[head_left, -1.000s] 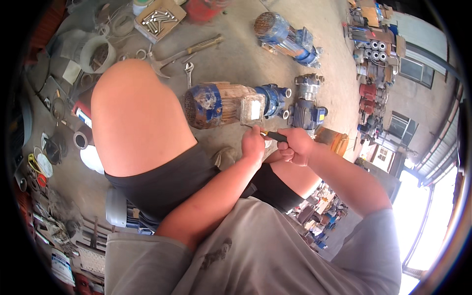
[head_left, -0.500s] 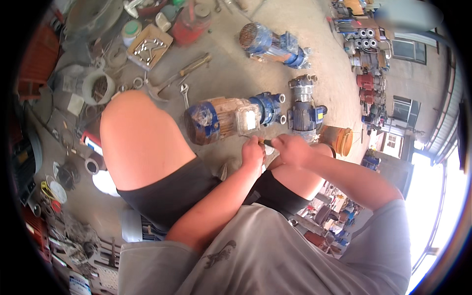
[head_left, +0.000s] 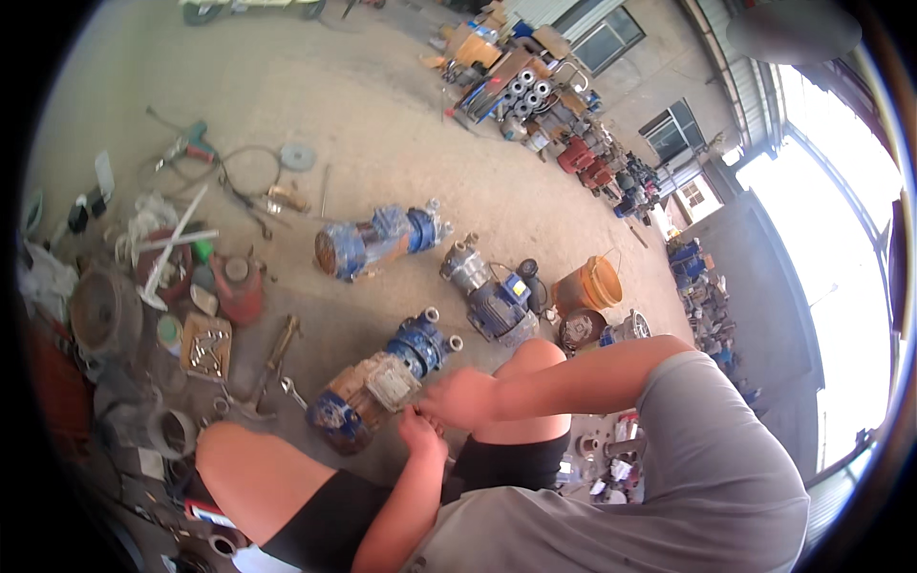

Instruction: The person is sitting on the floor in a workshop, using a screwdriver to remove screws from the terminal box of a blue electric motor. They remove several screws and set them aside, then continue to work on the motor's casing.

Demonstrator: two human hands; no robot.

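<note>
Between my knees, a worn blue and brown electric motor with a pump end [head_left: 355, 393] lies on the floor. Its pale terminal box [head_left: 393, 384] faces my hands. My left hand [head_left: 421, 432] is closed beside that box, its fingers round what seems to be a slim screwdriver, of which only a small dark bit shows. Close above and to the right, my right hand [head_left: 462, 397] is smeared by motion, its fingers unclear and the tool's handle hidden.
Another blue motor [head_left: 368, 246] lies beyond, and a blue motor-pump [head_left: 497, 301] stands to the right near an orange bucket [head_left: 590, 285]. On the left are an open-end wrench [head_left: 292, 390], a hammer [head_left: 275, 358], a box of metal parts [head_left: 206, 348] and a red can [head_left: 237, 286].
My view has swung up and right, showing more floor and the far wall. The right hand, earlier at a black and yellow handle, is now blurred. My left hand stays near the terminal box.
</note>
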